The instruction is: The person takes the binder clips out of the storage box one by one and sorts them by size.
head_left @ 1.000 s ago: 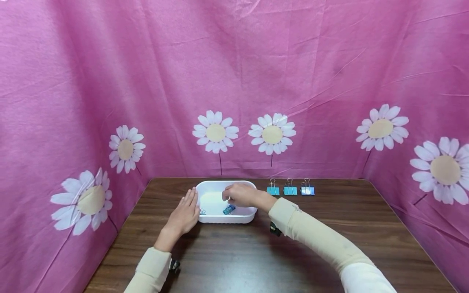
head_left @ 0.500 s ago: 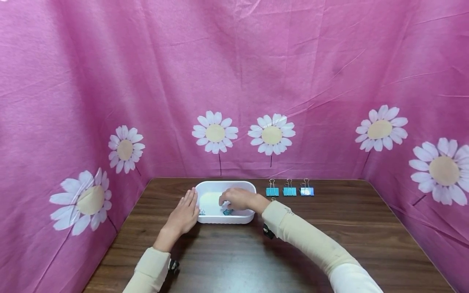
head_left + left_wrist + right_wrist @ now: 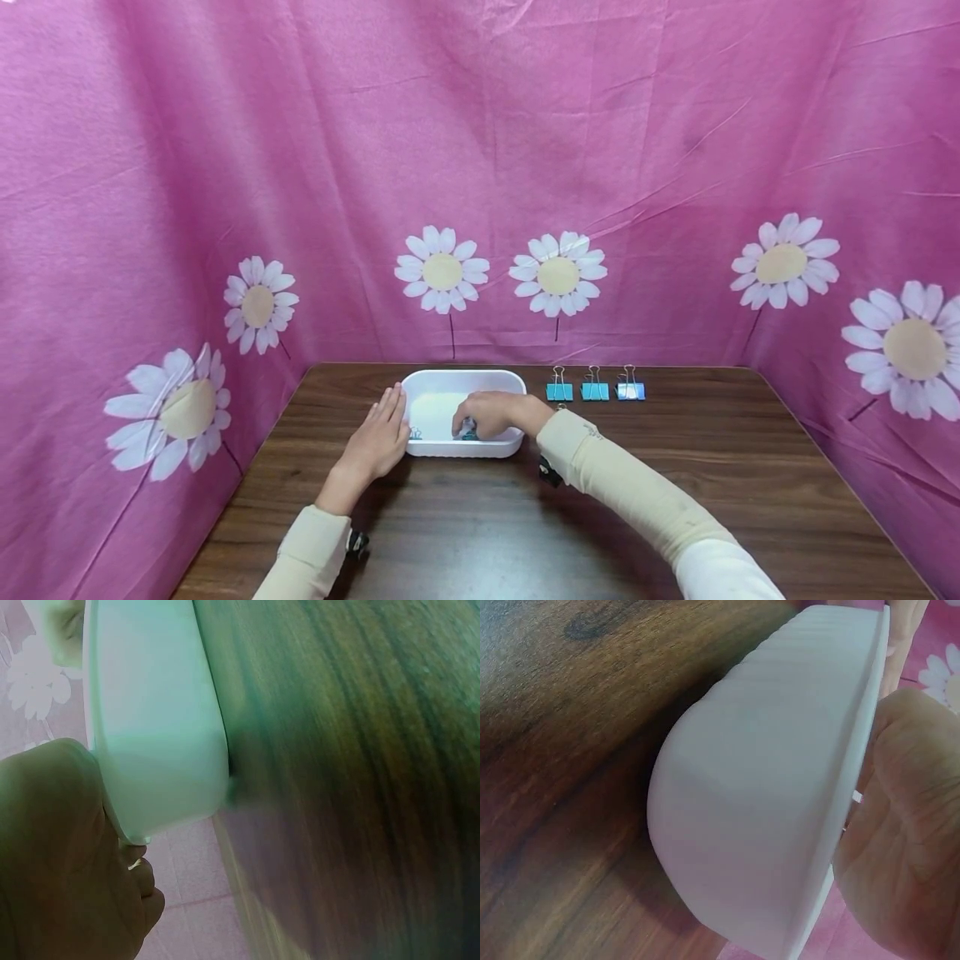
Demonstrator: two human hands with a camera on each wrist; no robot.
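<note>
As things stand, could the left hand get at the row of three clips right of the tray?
Probably not directly: the tray and the right hand lie between the left hand and those clips.

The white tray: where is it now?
In the head view, the white tray stands far back on the table, right of the left hand and left of three blue clips.

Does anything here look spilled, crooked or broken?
Nothing stands out: three teal binder clips form a neat row, and the white tray sits flat on the table. The right hand partly hides the tray's contents.
</note>
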